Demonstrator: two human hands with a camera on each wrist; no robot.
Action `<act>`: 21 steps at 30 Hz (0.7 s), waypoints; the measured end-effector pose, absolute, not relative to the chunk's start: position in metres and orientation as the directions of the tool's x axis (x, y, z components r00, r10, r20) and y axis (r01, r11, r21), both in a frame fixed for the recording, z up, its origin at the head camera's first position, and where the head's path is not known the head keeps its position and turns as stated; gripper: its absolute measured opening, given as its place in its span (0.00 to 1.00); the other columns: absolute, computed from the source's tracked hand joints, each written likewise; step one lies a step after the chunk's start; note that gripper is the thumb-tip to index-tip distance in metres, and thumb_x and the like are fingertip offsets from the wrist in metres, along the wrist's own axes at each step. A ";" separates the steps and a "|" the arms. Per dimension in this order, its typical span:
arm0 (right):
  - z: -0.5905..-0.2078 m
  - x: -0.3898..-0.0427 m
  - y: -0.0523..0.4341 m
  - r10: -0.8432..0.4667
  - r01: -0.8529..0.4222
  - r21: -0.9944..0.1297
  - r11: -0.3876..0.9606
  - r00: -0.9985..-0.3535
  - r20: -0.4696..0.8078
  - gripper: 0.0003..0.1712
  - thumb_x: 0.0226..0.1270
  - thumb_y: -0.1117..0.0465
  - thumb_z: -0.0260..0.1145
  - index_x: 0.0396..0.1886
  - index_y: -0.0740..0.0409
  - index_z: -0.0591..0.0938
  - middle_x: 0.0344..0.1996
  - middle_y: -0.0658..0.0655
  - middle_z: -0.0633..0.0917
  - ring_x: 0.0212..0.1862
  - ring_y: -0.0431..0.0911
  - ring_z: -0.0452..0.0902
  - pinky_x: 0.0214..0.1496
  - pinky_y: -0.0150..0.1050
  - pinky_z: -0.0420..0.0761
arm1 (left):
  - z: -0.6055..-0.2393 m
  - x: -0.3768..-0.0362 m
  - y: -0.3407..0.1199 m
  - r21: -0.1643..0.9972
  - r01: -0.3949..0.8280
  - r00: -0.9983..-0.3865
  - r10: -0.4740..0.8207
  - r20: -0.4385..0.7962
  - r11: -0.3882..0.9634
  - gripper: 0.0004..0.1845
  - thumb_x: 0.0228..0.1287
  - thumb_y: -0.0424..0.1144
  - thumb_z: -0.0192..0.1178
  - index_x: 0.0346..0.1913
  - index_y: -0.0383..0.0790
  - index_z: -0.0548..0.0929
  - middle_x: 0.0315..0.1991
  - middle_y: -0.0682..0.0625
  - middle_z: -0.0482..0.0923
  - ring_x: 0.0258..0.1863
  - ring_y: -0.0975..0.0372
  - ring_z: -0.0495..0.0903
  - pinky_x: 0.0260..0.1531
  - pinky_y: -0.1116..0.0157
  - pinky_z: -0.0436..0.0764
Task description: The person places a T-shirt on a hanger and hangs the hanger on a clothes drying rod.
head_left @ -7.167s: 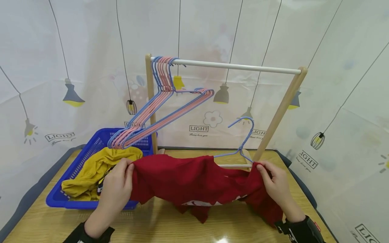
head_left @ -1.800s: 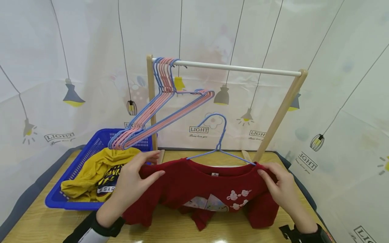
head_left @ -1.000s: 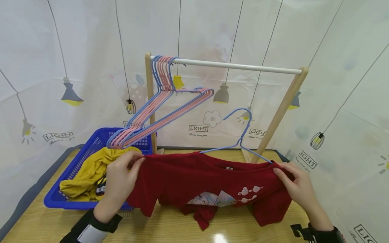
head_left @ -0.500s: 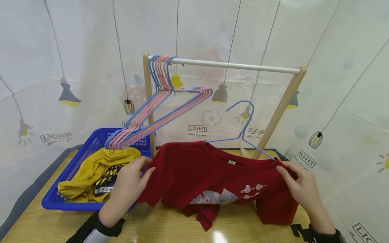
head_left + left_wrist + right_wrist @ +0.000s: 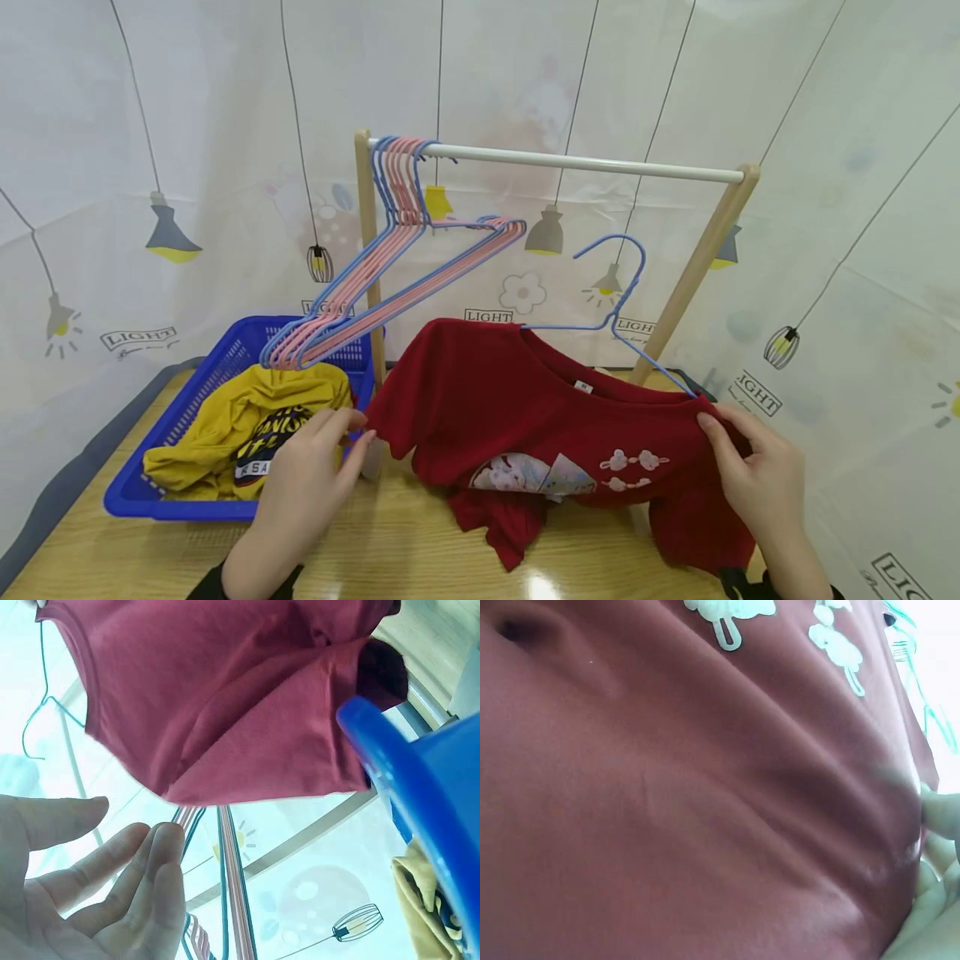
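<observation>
A red shirt (image 5: 510,400) with a white flower print hangs tilted on a blue wire hanger (image 5: 622,283) above the wooden table (image 5: 390,550). My right hand (image 5: 723,429) pinches the shirt's right shoulder together with the hanger's end. In the right wrist view the red shirt (image 5: 667,787) fills the frame, with the fingertips (image 5: 937,817) at its edge. My left hand (image 5: 347,433) hovers with straight fingers just beside the left sleeve and holds nothing. The left wrist view shows that left hand (image 5: 142,847) spread below the red shirt (image 5: 225,697).
A wooden rack with a white rail (image 5: 585,164) stands behind. Several pink and blue hangers (image 5: 390,275) hang at its left end. A blue basket (image 5: 187,400) at the left holds a yellow garment (image 5: 225,417). A curtain wall surrounds the table.
My left hand has let go of the left sleeve and now has its fingers straight. The hanger and the shirt's left shoulder have risen, while my right hand keeps its hold.
</observation>
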State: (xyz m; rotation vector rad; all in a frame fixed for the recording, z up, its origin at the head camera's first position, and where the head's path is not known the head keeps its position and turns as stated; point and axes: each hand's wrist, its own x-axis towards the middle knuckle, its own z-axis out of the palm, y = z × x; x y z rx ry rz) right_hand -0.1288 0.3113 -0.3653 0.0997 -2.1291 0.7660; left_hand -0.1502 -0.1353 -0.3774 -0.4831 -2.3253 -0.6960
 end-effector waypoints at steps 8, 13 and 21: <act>-0.360 -0.117 0.307 0.304 -0.180 -0.482 0.858 -0.577 0.758 0.13 0.64 0.70 0.74 0.48 0.69 0.88 0.40 0.68 0.89 0.37 0.14 0.69 0.45 0.11 0.63 | -0.376 -0.143 -0.136 0.383 0.450 -0.749 0.107 0.654 0.807 0.05 0.63 0.31 0.73 0.39 0.38 0.86 0.38 0.45 0.83 0.30 0.59 0.82 0.26 0.60 0.81; -0.357 -0.116 0.308 0.329 -0.121 -0.457 0.882 -0.535 0.778 0.14 0.66 0.66 0.74 0.49 0.68 0.89 0.42 0.69 0.88 0.40 0.53 0.86 0.45 0.10 0.59 | -0.377 -0.142 -0.136 0.389 0.444 -0.753 0.100 0.651 0.807 0.05 0.63 0.31 0.72 0.38 0.39 0.86 0.36 0.46 0.83 0.29 0.61 0.81 0.25 0.61 0.81; -0.352 -0.125 0.310 0.325 -0.073 -0.398 0.914 -0.456 0.829 0.16 0.70 0.63 0.71 0.49 0.73 0.87 0.41 0.72 0.87 0.39 0.68 0.85 0.34 0.35 0.67 | -0.383 -0.141 -0.135 0.398 0.440 -0.756 0.093 0.648 0.805 0.06 0.61 0.31 0.74 0.38 0.40 0.86 0.34 0.48 0.82 0.29 0.62 0.80 0.24 0.64 0.79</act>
